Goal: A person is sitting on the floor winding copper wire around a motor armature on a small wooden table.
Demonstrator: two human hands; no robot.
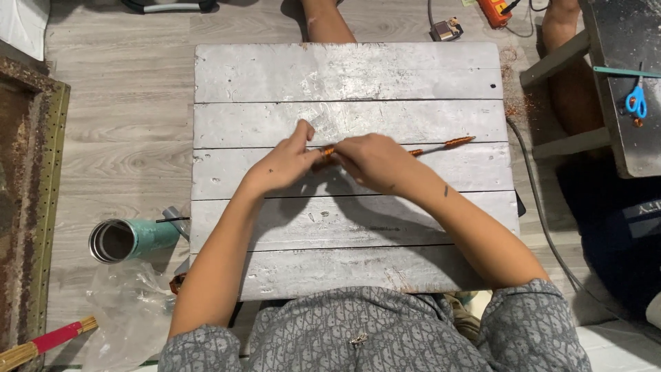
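Observation:
Both my hands meet over the middle of a white slatted wooden board (344,76). My left hand (286,160) pinches the left end of a thin rod wound with orange wire (447,145). My right hand (372,160) closes over the rod just beside it, hiding its middle. The rod's free end sticks out to the right, lying low over the board, with orange wrapping near its tip.
A teal metal can (131,239) lies on its side on the floor at left, beside a clear plastic bag (127,310). Blue scissors (636,100) rest on a dark bench at right. A cable (544,220) runs along the board's right edge. Another person's legs show at the top.

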